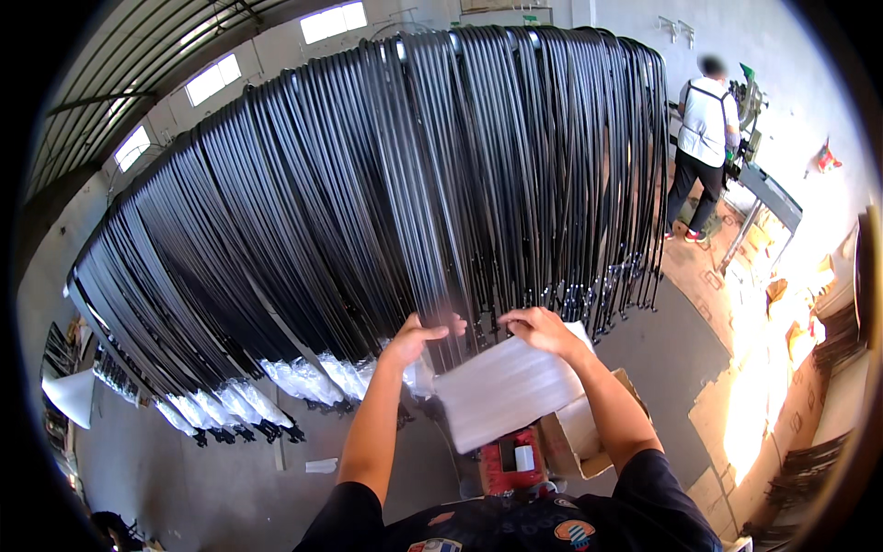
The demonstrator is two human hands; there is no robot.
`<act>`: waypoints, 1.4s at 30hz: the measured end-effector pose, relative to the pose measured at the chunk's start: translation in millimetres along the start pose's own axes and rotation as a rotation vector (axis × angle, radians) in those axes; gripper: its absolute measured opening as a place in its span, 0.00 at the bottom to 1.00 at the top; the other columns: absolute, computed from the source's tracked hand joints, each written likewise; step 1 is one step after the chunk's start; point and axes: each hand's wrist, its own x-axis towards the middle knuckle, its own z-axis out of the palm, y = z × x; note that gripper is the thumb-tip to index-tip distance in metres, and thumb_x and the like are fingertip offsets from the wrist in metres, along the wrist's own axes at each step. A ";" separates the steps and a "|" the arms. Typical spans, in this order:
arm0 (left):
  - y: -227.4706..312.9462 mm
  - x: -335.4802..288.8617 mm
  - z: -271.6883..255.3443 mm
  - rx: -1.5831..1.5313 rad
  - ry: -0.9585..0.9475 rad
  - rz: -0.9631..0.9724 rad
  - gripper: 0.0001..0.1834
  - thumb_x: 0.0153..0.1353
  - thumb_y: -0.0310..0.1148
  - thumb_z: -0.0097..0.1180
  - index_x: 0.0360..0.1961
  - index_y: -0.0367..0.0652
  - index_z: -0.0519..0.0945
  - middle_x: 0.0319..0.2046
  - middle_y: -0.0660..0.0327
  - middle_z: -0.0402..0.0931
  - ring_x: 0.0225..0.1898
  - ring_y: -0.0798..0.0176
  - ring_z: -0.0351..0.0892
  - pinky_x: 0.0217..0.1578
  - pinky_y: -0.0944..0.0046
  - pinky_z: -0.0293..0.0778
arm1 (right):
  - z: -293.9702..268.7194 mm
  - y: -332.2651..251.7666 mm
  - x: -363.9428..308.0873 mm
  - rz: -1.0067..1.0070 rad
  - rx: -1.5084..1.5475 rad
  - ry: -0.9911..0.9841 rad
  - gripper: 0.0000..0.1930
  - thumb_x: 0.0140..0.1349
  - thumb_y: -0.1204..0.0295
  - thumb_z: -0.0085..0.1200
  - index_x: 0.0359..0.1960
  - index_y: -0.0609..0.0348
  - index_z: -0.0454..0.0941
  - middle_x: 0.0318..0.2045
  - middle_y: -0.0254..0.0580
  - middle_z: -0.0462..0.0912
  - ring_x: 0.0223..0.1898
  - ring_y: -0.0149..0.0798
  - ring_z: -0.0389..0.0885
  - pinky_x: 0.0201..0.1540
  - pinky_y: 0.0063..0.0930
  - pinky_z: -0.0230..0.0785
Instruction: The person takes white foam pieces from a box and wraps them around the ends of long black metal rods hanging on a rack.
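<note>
Your left hand [425, 337] is half open by the low ends of the black cables [322, 212]. Your right hand [538, 329] has bent fingers over the white sheet's [506, 391] top edge. I can't tell if either grips anything. One red bin [494, 477] holds one white block [524, 458]. One open cardboard box [559, 445] touches its right side; the sheet partly hides both. At least six clear wraps [299, 380] cover cable ends.

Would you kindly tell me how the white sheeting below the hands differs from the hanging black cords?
The white sheeting is broad and flat; the black cords are long and thin. The sheeting sits at a slant in view, while the cords hang in a dense row.
</note>
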 end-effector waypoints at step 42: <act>5.8 -21.0 27.2 -0.051 0.166 0.060 0.17 0.44 0.22 0.57 0.39 0.33 0.73 0.34 0.57 0.76 0.39 0.61 0.76 0.44 0.65 0.70 | 77.9 -28.0 42.4 -0.094 0.260 0.599 0.10 0.60 0.65 0.43 0.28 0.60 0.64 0.15 0.53 0.72 0.21 0.56 0.73 0.23 0.42 0.63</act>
